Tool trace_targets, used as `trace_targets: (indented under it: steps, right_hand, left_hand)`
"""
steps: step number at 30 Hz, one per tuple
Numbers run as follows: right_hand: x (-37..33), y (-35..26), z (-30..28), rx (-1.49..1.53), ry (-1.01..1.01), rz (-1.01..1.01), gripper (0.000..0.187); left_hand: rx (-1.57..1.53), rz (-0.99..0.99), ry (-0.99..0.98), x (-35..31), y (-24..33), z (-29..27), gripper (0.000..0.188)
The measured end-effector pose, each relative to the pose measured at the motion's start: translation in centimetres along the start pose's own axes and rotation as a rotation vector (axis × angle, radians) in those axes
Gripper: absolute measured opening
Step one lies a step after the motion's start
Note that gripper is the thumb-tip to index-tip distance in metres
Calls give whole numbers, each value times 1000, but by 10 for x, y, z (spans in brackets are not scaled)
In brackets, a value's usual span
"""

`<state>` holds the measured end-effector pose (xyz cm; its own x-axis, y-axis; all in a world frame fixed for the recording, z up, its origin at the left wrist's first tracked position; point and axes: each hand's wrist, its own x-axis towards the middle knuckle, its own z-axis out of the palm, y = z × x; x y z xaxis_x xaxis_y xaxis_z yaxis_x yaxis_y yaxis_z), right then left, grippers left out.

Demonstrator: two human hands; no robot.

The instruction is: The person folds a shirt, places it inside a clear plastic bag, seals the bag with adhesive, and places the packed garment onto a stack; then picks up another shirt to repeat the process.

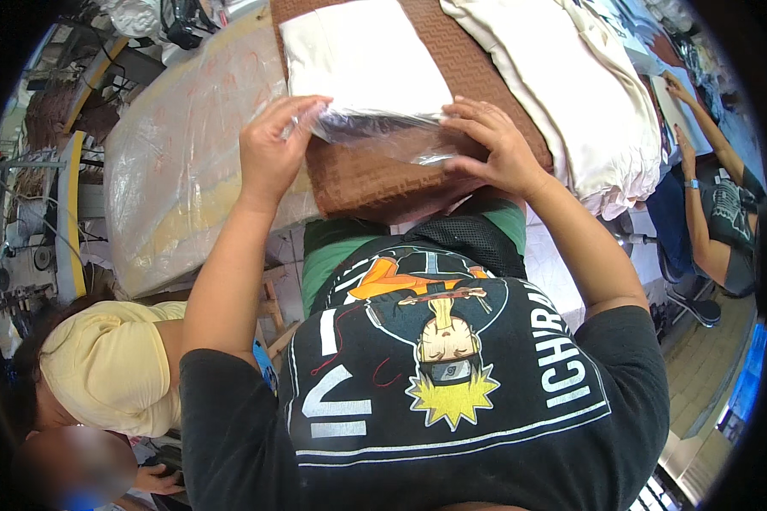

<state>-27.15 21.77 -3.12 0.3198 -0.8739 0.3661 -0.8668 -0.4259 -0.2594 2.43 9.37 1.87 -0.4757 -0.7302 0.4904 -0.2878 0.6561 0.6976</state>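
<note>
A folded white cloth piece (362, 60) lies flat on a brown textured padded surface (358, 183) in front of me. It appears to be inside a clear plastic bag, whose loose end (383, 136) spreads towards me past the cloth's near edge. At the bag's left corner, my left hand (273, 145) pinches the film between thumb and fingers. My right hand (496, 146) grips the film's right side, its thumb below and its fingers above, close to the cloth's near right corner. Glare on the film hides exactly where its edges run.
Right of the bag lies a pile of cream-white garments (571, 102). A large plastic-wrapped bundle (187, 153) stands to the left. One person in a yellow top (111, 366) is at lower left; another person's forearm (699, 204) reaches over a table at right.
</note>
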Motion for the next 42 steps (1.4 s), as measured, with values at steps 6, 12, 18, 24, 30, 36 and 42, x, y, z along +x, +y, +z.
trace_targets:
  steps: [6, 12, 18, 24, 30, 36, 42]
  right_hand:
    - [30, -19, 12, -20, 187, 14, 87]
    - [56, -20, 14, 102, 657, 78, 71]
    - [115, -39, -110, 540, 637, 43, 20]
    - [178, -32, -192, 823, 481, 251, 25]
    - [220, 49, -177, 707, 320, 458, 29]
    - [238, -26, -235, 434, 411, 355, 23]
    - [164, 30, -139, -54, 433, -230, 22]
  left_hand:
    - [-204, -53, 171, 34, 2, -22, 18]
    - [-293, 80, 164, 75, 14, -33, 20]
    - [-423, 155, 129, 124, 41, -85, 23]
    - [-457, 48, 105, 180, 56, -118, 21]
    - [-472, -201, 9, 208, 30, -88, 26]
    - [-522, 127, 211, 241, 47, -119, 19]
    - [-53, 368, 169, 143, -6, -81, 20]
